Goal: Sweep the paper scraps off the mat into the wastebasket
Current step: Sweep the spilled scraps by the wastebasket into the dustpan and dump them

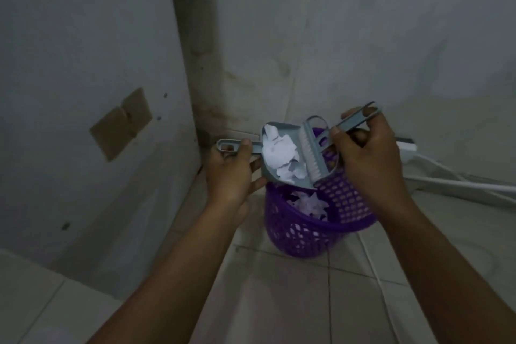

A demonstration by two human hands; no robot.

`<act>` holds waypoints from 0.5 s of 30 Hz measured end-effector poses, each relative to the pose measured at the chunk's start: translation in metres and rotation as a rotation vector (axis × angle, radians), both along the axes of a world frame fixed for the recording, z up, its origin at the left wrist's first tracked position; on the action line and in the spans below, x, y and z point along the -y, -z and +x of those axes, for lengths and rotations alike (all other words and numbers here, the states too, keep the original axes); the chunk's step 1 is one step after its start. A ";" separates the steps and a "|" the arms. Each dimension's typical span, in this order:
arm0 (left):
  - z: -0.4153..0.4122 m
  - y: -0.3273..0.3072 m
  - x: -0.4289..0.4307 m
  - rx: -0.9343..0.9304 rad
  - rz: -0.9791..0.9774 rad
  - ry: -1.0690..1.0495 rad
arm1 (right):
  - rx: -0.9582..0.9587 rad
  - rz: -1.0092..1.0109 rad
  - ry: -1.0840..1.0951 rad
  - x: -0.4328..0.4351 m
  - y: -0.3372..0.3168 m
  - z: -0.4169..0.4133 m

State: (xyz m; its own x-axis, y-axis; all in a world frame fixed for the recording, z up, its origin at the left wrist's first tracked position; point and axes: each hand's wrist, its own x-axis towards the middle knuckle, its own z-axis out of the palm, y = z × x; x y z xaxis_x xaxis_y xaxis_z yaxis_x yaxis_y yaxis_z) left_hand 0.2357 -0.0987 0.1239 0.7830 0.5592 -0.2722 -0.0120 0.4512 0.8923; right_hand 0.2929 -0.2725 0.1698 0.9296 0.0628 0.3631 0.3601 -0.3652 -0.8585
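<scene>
Head camera: the left hand (229, 173) has its grip closed round the handle of the grey dustpan (290, 133), thumb on top. Just right of that grip the pan tilts above the purple wastebasket (301, 234), heaped with paper scraps (280, 155), white, crumpled and ragged-edged. A grey brush (314, 153) with white bristles lies against the heap's right side. Further right, the right hand (365, 153) grips the brush handle with curled fingers. Below both grips, more white scraps lie inside the latticed basket on the tiled floor (279, 301).
</scene>
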 end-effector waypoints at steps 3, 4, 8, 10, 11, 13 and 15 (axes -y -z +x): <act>0.025 0.008 0.019 -0.016 0.177 -0.016 | 0.049 -0.159 0.078 0.022 0.007 0.009; 0.030 0.010 0.021 -0.019 0.230 -0.009 | 0.080 -0.144 0.095 0.027 0.007 0.009; 0.034 0.014 0.026 -0.007 0.214 0.001 | 0.046 0.184 0.056 0.026 0.018 0.004; 0.032 0.012 0.028 0.008 0.092 0.008 | -0.057 0.286 0.018 0.015 0.029 0.004; 0.030 0.010 0.028 0.016 0.044 0.009 | -0.072 0.282 0.028 0.011 0.035 0.005; 0.026 0.009 0.021 0.012 0.030 -0.014 | -0.054 0.205 0.105 0.011 0.040 0.007; 0.022 0.009 0.011 0.016 0.038 -0.039 | -0.039 0.178 0.128 0.017 0.042 0.010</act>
